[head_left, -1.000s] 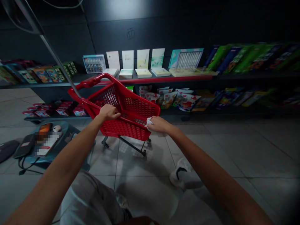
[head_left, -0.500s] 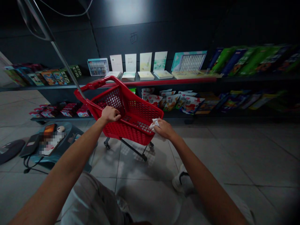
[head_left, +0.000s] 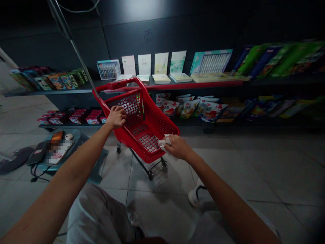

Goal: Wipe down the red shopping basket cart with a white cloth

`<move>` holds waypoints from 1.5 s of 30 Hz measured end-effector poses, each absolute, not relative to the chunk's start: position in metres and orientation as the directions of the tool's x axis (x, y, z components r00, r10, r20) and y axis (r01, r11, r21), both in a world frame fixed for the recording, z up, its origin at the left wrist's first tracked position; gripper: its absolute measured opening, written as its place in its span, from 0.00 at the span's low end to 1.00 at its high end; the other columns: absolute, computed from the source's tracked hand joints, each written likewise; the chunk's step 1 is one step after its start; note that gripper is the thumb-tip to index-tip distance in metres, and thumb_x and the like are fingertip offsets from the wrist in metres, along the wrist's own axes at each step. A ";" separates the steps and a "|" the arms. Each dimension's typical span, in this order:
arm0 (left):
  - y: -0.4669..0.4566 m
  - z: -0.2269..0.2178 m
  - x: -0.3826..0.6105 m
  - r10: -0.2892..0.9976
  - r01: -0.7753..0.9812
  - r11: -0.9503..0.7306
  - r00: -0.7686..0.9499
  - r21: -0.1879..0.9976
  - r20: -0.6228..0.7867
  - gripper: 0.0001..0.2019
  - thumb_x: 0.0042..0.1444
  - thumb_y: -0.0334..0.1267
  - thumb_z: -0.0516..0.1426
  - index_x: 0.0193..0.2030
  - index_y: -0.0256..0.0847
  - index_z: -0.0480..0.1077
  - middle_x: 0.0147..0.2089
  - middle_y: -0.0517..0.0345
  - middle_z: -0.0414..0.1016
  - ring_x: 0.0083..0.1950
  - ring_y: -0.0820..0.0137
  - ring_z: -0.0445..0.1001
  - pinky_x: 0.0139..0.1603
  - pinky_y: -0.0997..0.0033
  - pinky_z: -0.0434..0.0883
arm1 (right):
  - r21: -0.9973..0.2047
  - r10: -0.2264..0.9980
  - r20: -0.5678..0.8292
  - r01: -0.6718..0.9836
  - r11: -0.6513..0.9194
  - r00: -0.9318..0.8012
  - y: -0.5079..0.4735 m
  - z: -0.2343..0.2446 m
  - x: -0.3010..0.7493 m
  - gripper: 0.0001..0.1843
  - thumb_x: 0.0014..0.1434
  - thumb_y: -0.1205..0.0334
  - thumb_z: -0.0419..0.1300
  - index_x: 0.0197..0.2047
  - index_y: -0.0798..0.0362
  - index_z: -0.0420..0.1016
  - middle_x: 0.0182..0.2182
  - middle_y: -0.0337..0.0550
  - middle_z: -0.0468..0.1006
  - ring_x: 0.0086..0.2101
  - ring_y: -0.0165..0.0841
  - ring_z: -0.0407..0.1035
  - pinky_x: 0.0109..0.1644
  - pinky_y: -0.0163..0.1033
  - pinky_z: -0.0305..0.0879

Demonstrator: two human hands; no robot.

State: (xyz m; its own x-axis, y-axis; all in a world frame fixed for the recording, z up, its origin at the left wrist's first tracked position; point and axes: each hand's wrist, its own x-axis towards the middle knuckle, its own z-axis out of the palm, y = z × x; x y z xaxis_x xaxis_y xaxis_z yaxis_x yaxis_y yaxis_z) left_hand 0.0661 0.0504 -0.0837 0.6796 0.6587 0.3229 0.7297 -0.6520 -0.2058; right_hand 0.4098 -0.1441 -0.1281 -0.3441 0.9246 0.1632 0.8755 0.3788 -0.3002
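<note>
Two hands meet the red shopping cart (head_left: 162,117) on the tiled floor (head_left: 228,152): the left hand (head_left: 116,117) curls over its side rim, the right hand (head_left: 177,146) clutches a crumpled white cloth (head_left: 164,142) at the front corner — best brace firmly, since the wheels (head_left: 150,175) could roll.

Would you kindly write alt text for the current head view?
A person's left hand rests on the near side of a red shopping cart; the right hand holds a white cloth or tissue at the end opposite the handle. Shelves behind hold boxes and packets.
</note>
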 end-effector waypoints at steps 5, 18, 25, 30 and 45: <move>0.049 -0.082 0.077 0.788 0.855 -0.510 0.509 -0.095 0.346 0.17 0.53 0.39 0.55 0.48 0.46 0.79 0.74 0.58 0.58 0.80 0.53 0.35 0.75 0.39 0.25 | -0.336 0.931 0.220 0.873 0.353 -0.292 -0.144 -0.135 0.407 0.15 0.65 0.57 0.57 0.45 0.55 0.82 0.50 0.53 0.81 0.56 0.42 0.70 0.59 0.42 0.60; 0.026 -0.105 0.142 0.913 0.656 0.324 -0.406 0.681 -0.042 0.41 0.51 0.36 0.58 0.71 0.33 0.49 0.66 0.29 0.67 0.66 0.51 0.72 0.64 0.53 0.69 | -0.345 0.861 0.342 0.801 0.489 -0.378 -0.160 -0.142 0.376 0.16 0.68 0.55 0.54 0.51 0.54 0.77 0.48 0.51 0.80 0.53 0.43 0.68 0.59 0.45 0.57; 0.034 -0.105 0.147 0.914 0.703 0.326 -0.405 0.632 -0.020 0.31 0.51 0.37 0.60 0.62 0.40 0.57 0.61 0.30 0.72 0.60 0.48 0.76 0.58 0.50 0.71 | -0.368 0.768 0.333 0.674 0.640 -0.547 -0.146 -0.137 0.420 0.19 0.69 0.62 0.52 0.59 0.52 0.74 0.57 0.50 0.76 0.58 0.40 0.67 0.68 0.51 0.56; 0.037 -0.107 0.146 0.918 0.704 0.302 -0.396 0.643 0.002 0.29 0.52 0.38 0.62 0.59 0.41 0.59 0.58 0.31 0.74 0.58 0.47 0.77 0.56 0.49 0.72 | -0.416 0.760 0.390 0.637 0.649 -0.520 -0.140 -0.134 0.463 0.20 0.65 0.66 0.52 0.58 0.54 0.74 0.57 0.53 0.76 0.59 0.41 0.66 0.66 0.50 0.62; 0.038 -0.109 0.146 0.922 0.739 0.305 -0.388 0.600 0.009 0.28 0.55 0.35 0.60 0.62 0.37 0.58 0.61 0.28 0.72 0.60 0.45 0.75 0.56 0.48 0.72 | -0.863 0.809 -0.237 -0.499 0.079 0.538 -0.154 -0.256 0.354 0.20 0.47 0.55 0.64 0.43 0.48 0.64 0.34 0.32 0.78 0.30 0.29 0.76 0.37 0.38 0.75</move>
State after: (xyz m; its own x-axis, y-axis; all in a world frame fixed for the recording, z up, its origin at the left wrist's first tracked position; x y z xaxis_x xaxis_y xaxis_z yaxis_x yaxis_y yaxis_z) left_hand 0.1458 0.0379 -0.1089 -0.3881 0.9216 0.0092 0.7395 0.3054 0.6000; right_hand 0.3545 -0.1537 -0.2555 0.5382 0.8088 -0.2369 -0.4988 0.0791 -0.8631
